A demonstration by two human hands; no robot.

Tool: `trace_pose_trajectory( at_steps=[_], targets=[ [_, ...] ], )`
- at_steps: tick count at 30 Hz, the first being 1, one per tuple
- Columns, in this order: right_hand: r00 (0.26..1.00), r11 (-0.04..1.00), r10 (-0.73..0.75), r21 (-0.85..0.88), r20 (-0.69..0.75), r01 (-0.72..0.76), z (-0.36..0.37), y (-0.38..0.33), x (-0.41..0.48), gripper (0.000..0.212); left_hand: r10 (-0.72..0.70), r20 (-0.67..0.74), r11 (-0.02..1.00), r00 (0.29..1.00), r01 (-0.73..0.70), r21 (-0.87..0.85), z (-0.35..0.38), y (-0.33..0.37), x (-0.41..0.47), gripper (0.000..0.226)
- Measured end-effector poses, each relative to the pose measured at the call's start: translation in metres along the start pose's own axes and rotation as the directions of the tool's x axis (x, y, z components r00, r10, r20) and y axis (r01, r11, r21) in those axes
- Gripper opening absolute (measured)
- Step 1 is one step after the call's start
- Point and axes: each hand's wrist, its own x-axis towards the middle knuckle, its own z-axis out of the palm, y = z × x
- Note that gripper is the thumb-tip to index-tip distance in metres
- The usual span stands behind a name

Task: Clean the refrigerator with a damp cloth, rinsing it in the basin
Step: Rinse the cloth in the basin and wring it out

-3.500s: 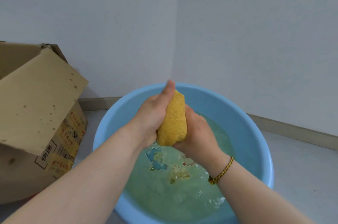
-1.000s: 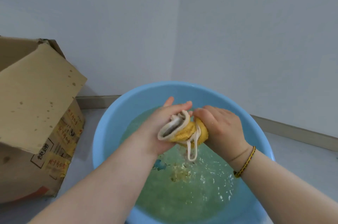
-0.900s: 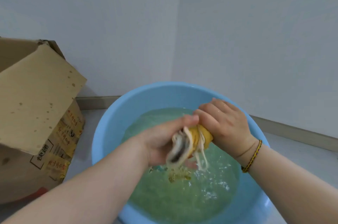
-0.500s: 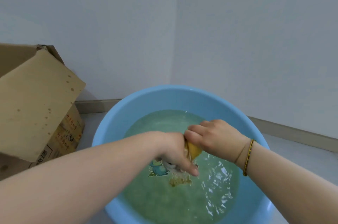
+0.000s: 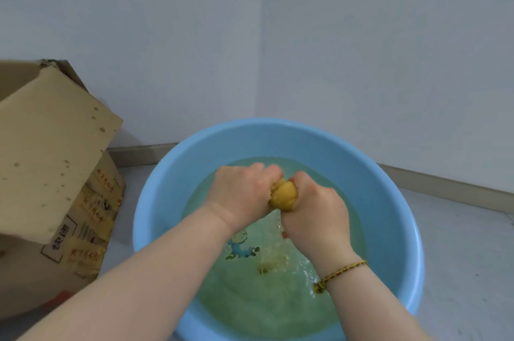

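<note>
A round light-blue basin (image 5: 172,173) stands on the floor, holding greenish water with ripples. Above the water I hold a bunched yellow cloth (image 5: 283,196). My left hand (image 5: 242,196) grips its left end, and my right hand (image 5: 314,212) grips its right end; the two fists nearly touch. Only a small wad of cloth shows between them. Water runs down from the cloth into the basin. A beaded bracelet sits on my right wrist. The refrigerator is not in sight.
An open cardboard box (image 5: 52,173) with a water-spotted flap stands close to the basin's left side. White walls meet in a corner just behind the basin. Grey floor (image 5: 467,257) lies to the right.
The cloth went from being twisted low at the water, with a pale edge hanging out, to a tight wad raised between both fists. My hands turned knuckles-up and water falls.
</note>
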Motion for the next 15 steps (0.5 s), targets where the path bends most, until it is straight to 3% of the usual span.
trace_pose_trajectory(
  at_steps=[3, 6, 11, 15],
  targets=[
    [0.997, 0.985, 0.025, 0.174, -0.07, -0.013, -0.001, -0.001, -0.001, 0.01, -0.07, -0.125, 0.985, 0.99, 0.049, -0.163, 0.004, 0.0, -0.006, 0.018],
    [0.993, 0.943, 0.094, 0.325, -0.078, -0.063, -0.002, -0.002, -0.001, 0.007, -0.149, -0.137, 0.957, 0.979, 0.108, -0.269, 0.004, 0.005, -0.007, 0.012],
    [0.99, 0.91, 0.119, 0.407, -0.08, -0.076, -0.005, 0.0, 0.003, 0.024, -0.242, 0.055, 0.885, 0.969, 0.243, -0.397, -0.005, 0.01, -0.006, 0.045],
    [0.986, 0.914, 0.153, 0.389, -0.074, -0.113, -0.003, -0.001, 0.002, 0.028, -0.239, 0.088, 0.872, 0.967, 0.254, -0.418, -0.009, 0.011, -0.008, 0.031]
  ],
)
